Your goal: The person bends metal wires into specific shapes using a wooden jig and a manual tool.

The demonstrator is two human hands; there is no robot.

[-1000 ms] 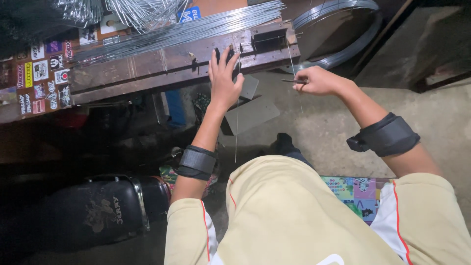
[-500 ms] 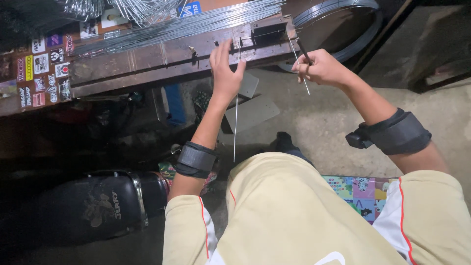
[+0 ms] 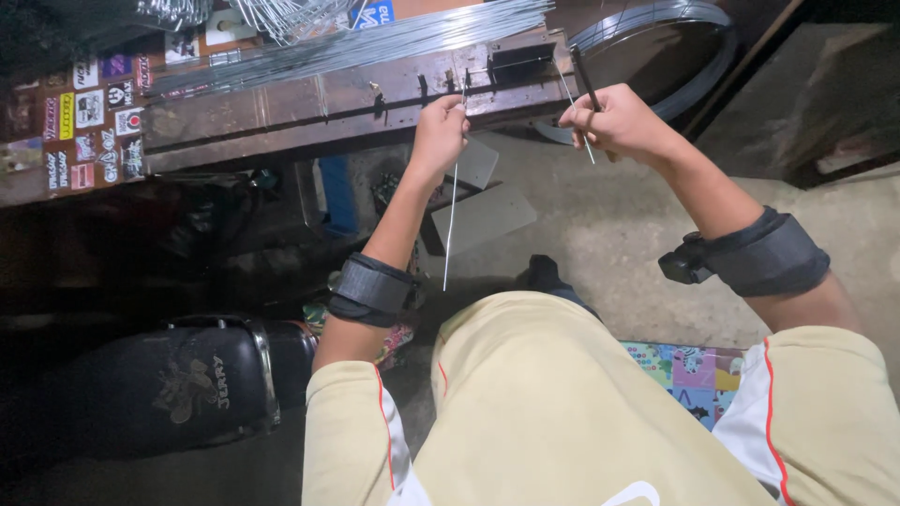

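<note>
— What changed in that last second?

— Your left hand [image 3: 439, 131] came off the black fixture [image 3: 521, 64], where it had lain spread and flat, and closed round the top of a thin straight wire [image 3: 451, 217]. The wire hung down from your fist towards the floor, just in front of the metal bench [image 3: 281, 112]. Meanwhile your right hand [image 3: 619, 122] rose from low at the side to bench height.

— So the wire was out of the jig?

— I'd judge so; it hung free below your fist.

— And the hands' pose?

— Left arm stretched forward, fingers curled tight on the wire. Right wrist cocked, fist shut on a dark rod-like tool [image 3: 586, 81] and a second short wire [image 3: 579, 129].
</note>
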